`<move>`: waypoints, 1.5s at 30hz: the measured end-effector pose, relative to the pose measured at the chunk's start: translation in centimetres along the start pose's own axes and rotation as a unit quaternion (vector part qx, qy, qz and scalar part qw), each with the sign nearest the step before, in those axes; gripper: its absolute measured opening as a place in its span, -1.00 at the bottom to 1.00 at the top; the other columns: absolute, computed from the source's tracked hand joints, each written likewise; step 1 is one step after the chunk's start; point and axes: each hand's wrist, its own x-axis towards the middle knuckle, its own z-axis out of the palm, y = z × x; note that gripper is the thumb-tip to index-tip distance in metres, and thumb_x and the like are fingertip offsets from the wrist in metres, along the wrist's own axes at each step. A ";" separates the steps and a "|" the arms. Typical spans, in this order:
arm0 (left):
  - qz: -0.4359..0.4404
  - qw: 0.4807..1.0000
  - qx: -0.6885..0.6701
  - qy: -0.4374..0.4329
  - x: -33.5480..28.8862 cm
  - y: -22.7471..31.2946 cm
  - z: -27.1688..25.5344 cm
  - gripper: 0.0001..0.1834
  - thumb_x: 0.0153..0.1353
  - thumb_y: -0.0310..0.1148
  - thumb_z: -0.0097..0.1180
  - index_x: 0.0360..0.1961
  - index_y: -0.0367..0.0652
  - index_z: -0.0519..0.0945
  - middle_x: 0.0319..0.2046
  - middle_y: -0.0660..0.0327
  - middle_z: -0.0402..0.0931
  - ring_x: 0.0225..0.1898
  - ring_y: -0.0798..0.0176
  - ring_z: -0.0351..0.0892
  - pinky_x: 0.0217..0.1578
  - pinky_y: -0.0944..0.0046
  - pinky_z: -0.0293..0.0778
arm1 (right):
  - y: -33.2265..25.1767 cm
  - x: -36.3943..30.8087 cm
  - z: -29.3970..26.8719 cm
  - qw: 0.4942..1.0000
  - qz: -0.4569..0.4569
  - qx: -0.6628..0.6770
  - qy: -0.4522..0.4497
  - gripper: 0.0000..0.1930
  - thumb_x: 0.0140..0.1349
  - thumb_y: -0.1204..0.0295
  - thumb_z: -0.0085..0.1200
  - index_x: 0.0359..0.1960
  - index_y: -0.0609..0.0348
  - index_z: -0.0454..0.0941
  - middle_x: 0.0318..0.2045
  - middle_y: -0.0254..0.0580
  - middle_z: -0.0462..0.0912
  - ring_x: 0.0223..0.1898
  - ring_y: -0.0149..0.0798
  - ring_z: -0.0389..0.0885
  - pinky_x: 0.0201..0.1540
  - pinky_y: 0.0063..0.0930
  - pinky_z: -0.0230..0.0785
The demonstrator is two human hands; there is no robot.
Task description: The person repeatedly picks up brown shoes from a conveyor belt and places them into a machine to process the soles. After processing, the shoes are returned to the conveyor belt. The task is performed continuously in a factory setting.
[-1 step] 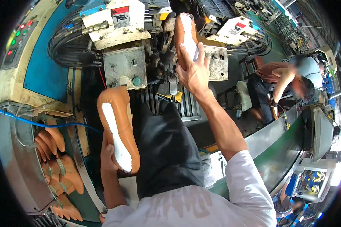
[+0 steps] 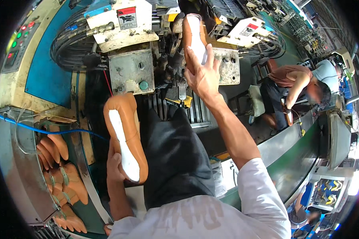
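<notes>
My left hand (image 2: 115,167) grips a tan shoe upper (image 2: 139,145) beside my left thigh, its white underside turned up. The palm and some fingers are hidden behind it. Ahead, a second tan shoe upper (image 2: 186,34) sits sole-up in the machine (image 2: 163,67), between its two side heads. My right hand (image 2: 203,77) holds its near end, thumb at the left side and fingers across the white bottom. How the machine supports that upper is hidden underneath.
On a green-topped rack (image 2: 92,213) at left lie several tan shoe pieces (image 2: 73,181). A blue hose (image 2: 48,130) crosses above it. A button panel (image 2: 18,44) stands far left. At right, a seated person (image 2: 295,79) handles another shoe beside a long green bench (image 2: 295,153).
The upper in my left hand has shifted very slightly, its far end a little to the right and toward me. My right fingers have moved slightly on the other upper.
</notes>
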 end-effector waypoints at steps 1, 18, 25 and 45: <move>-0.001 1.000 0.011 0.017 -0.8 -0.2 0.4 0.04 0.36 -0.04 0.30 0.68 -0.16 0.00 0.42 -0.09 0.43 0.38 -0.10 0.57 0.35 -0.09 0.57 | 0.1 0.0 0.1 0.999 -0.033 0.003 0.028 -0.18 0.19 0.25 0.38 0.55 -0.39 0.41 0.53 0.44 0.18 0.35 0.58 0.36 0.38 0.28 0.36; -0.075 0.985 0.154 -0.006 3.7 -3.6 5.7 0.08 0.20 -0.02 0.12 0.65 -0.30 0.04 0.42 -0.12 0.38 0.42 -0.06 0.49 0.41 -0.02 0.44 | 1.8 11.3 5.4 0.986 -0.123 -0.034 0.107 -0.41 0.42 0.32 -0.01 0.48 0.17 0.46 0.41 0.36 0.45 0.54 0.28 0.30 0.65 0.10 -0.05; -0.124 0.983 0.135 0.000 7.2 -5.9 4.0 0.21 0.09 -0.05 0.24 0.68 -0.33 -0.03 0.44 -0.09 0.36 0.46 -0.06 0.42 0.49 0.02 0.31 | 1.9 16.5 6.1 0.981 -0.117 -0.072 0.135 -0.31 0.21 0.25 0.28 0.41 0.20 0.54 0.37 0.31 0.51 0.49 0.22 0.39 0.60 0.00 0.13; -0.083 0.983 0.080 0.143 -4.7 -4.0 -2.3 0.06 0.27 -0.17 0.25 0.70 -0.24 0.01 0.56 0.02 0.24 0.54 0.08 0.28 0.54 0.07 0.19 | -1.0 10.9 1.5 0.970 -0.198 0.074 0.123 -0.23 0.00 0.57 0.34 0.40 0.02 0.58 0.50 0.23 0.37 0.50 0.29 0.34 0.56 0.16 0.17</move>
